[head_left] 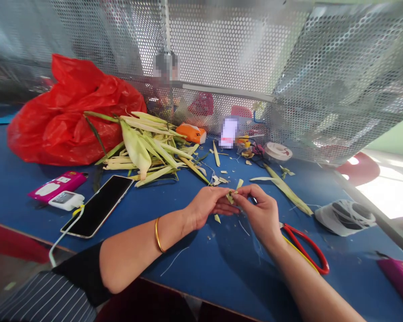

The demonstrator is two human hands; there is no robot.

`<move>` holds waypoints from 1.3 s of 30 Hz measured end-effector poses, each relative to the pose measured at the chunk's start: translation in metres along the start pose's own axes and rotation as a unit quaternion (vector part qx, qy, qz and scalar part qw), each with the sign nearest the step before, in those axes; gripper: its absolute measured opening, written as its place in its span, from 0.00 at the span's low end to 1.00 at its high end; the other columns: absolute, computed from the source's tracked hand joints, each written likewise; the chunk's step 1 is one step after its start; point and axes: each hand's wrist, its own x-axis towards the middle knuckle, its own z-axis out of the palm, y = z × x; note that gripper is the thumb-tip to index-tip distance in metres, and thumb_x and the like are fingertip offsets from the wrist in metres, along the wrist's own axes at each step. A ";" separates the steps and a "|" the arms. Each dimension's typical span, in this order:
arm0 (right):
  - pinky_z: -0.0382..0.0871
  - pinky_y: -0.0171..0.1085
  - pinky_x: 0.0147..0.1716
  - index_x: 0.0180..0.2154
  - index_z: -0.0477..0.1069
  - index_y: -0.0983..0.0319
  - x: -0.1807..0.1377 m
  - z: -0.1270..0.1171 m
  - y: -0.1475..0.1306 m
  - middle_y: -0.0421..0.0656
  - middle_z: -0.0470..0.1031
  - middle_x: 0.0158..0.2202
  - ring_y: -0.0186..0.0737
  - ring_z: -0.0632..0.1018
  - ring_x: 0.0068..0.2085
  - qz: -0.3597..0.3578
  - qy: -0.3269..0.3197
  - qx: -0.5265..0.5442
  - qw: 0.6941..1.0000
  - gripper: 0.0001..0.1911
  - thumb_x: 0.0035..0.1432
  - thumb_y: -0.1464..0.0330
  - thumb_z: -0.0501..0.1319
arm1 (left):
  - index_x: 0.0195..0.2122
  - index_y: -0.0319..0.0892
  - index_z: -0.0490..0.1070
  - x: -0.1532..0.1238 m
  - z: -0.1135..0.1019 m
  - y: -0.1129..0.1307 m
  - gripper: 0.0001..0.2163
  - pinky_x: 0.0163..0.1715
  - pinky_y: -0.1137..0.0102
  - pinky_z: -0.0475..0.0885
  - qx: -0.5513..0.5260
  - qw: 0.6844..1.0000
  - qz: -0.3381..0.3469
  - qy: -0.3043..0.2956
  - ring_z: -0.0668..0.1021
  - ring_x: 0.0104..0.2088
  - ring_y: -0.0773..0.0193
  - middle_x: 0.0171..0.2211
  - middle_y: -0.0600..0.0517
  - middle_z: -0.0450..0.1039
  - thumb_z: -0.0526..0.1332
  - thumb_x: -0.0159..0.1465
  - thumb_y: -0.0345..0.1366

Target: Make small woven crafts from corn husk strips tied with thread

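Observation:
Both hands meet over the blue table (201, 264). My left hand (208, 206) and my right hand (260, 212) pinch a small folded strip of pale green leaf (230, 195) between their fingertips. A gold bangle sits on my left wrist. Small leaf scraps (217, 218) lie under the hands. A pile of long green and pale leaves (147, 145) lies behind, to the left. Red-handled scissors (305, 248) lie on the table just right of my right wrist.
A red plastic bag (70, 109) sits at the back left. A phone (99, 205), a white charger (66, 200) and a pink device (57, 184) lie left. An orange box (191, 133), a tape roll (278, 151), a small fan (345, 217); perforated metal screen (242, 67) behind.

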 end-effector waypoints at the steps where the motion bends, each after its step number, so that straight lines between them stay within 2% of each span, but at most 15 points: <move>1: 0.64 0.37 0.33 0.26 0.74 0.60 0.000 0.000 0.000 0.39 0.72 0.26 0.37 0.70 0.30 -0.005 0.001 0.001 1.000 0.06 0.53 0.66 0.65 | 0.39 0.36 0.78 0.000 0.000 -0.001 0.12 0.38 0.66 0.74 0.004 1.000 0.001 -0.004 0.82 0.31 0.61 0.30 0.44 0.80 0.60 0.62 0.38; 6: 0.64 0.36 0.33 0.27 0.73 0.60 0.000 0.001 0.002 0.38 0.71 0.26 0.36 0.70 0.30 0.020 0.012 0.006 1.000 0.06 0.53 0.64 0.65 | 0.44 0.38 0.78 0.000 0.000 -0.002 0.12 0.38 0.68 0.74 0.005 1.000 0.007 0.001 0.82 0.31 0.62 0.31 0.46 0.80 0.60 0.63 0.36; 13: 0.62 0.34 0.27 0.27 0.72 0.61 0.000 0.004 0.002 0.38 0.70 0.24 0.35 0.69 0.27 0.077 0.041 -0.005 0.996 0.11 0.51 0.60 0.65 | 0.42 0.37 0.79 -0.001 0.001 0.000 0.13 0.34 0.70 0.74 -0.008 1.000 0.012 0.024 0.82 0.31 0.62 0.31 0.45 0.80 0.64 0.61 0.40; 17: 0.61 0.33 0.24 0.26 0.71 0.62 0.000 0.004 0.003 0.39 0.70 0.23 0.35 0.68 0.26 0.114 0.018 0.035 0.993 0.12 0.49 0.59 0.65 | 0.41 0.38 0.79 -0.001 0.002 -0.002 0.15 0.35 0.71 0.74 0.001 0.999 0.033 0.038 0.81 0.30 0.64 0.30 0.48 0.79 0.71 0.53 0.37; 22: 0.60 0.33 0.22 0.25 0.71 0.62 0.001 0.003 0.007 0.39 0.70 0.21 0.34 0.67 0.22 0.146 -0.029 0.056 0.987 0.13 0.52 0.59 0.63 | 0.37 0.37 0.80 0.000 0.002 -0.002 0.10 0.32 0.71 0.73 0.007 0.996 0.053 0.066 0.79 0.26 0.67 0.26 0.50 0.78 0.70 0.54 0.34; 24: 0.64 0.35 0.25 0.29 0.74 0.62 0.003 0.000 0.009 0.40 0.73 0.23 0.36 0.71 0.25 0.096 -0.027 0.005 0.995 0.09 0.53 0.62 0.62 | 0.37 0.38 0.80 0.001 0.001 -0.001 0.09 0.31 0.72 0.73 -0.003 0.996 0.047 0.081 0.79 0.25 0.67 0.26 0.50 0.78 0.69 0.54 0.33; 27: 0.69 0.39 0.36 0.38 0.75 0.59 0.006 -0.006 0.007 0.43 0.76 0.33 0.42 0.76 0.35 -0.069 -0.028 -0.113 0.991 0.08 0.55 0.69 0.61 | 0.37 0.37 0.79 0.003 -0.002 0.001 0.09 0.31 0.71 0.74 -0.029 0.993 0.036 0.111 0.79 0.25 0.67 0.27 0.50 0.79 0.69 0.55 0.31; 30: 0.67 0.41 0.40 0.42 0.74 0.58 0.010 -0.013 0.003 0.44 0.76 0.38 0.43 0.76 0.40 -0.240 -0.071 -0.239 0.938 0.10 0.58 0.72 0.59 | 0.37 0.37 0.79 0.005 -0.004 0.001 0.08 0.31 0.71 0.74 -0.047 0.990 0.038 0.125 0.78 0.25 0.67 0.26 0.50 0.78 0.68 0.55 0.30; 32: 0.65 0.43 0.41 0.42 0.74 0.58 0.010 -0.017 0.000 0.45 0.76 0.38 0.43 0.76 0.39 -0.318 -0.080 -0.305 0.894 0.10 0.60 0.73 0.58 | 0.36 0.37 0.79 0.005 -0.004 0.001 0.09 0.30 0.72 0.74 -0.049 0.990 0.043 0.123 0.78 0.24 0.68 0.26 0.50 0.78 0.69 0.54 0.31; 34: 0.65 0.44 0.43 0.45 0.72 0.58 0.010 -0.020 0.000 0.45 0.77 0.38 0.43 0.76 0.38 -0.363 -0.077 -0.331 0.868 0.12 0.61 0.73 0.57 | 0.36 0.36 0.79 0.004 -0.004 0.001 0.10 0.30 0.72 0.73 -0.044 0.991 0.045 0.115 0.79 0.25 0.67 0.26 0.49 0.78 0.71 0.52 0.32; 37: 0.66 0.44 0.44 0.51 0.66 0.61 0.009 -0.021 0.002 0.45 0.78 0.37 0.43 0.76 0.37 -0.384 -0.064 -0.309 0.868 0.17 0.60 0.74 0.56 | 0.37 0.36 0.79 0.003 -0.003 0.001 0.11 0.30 0.73 0.73 -0.036 0.993 0.039 0.106 0.80 0.26 0.66 0.28 0.47 0.79 0.70 0.52 0.32; 39: 0.66 0.43 0.44 0.51 0.65 0.60 0.008 -0.020 0.004 0.44 0.78 0.36 0.42 0.76 0.37 -0.394 -0.061 -0.302 0.866 0.18 0.59 0.76 0.56 | 0.37 0.36 0.79 0.003 -0.003 0.001 0.11 0.29 0.73 0.73 -0.038 0.993 0.035 0.109 0.80 0.27 0.65 0.28 0.47 0.79 0.69 0.52 0.31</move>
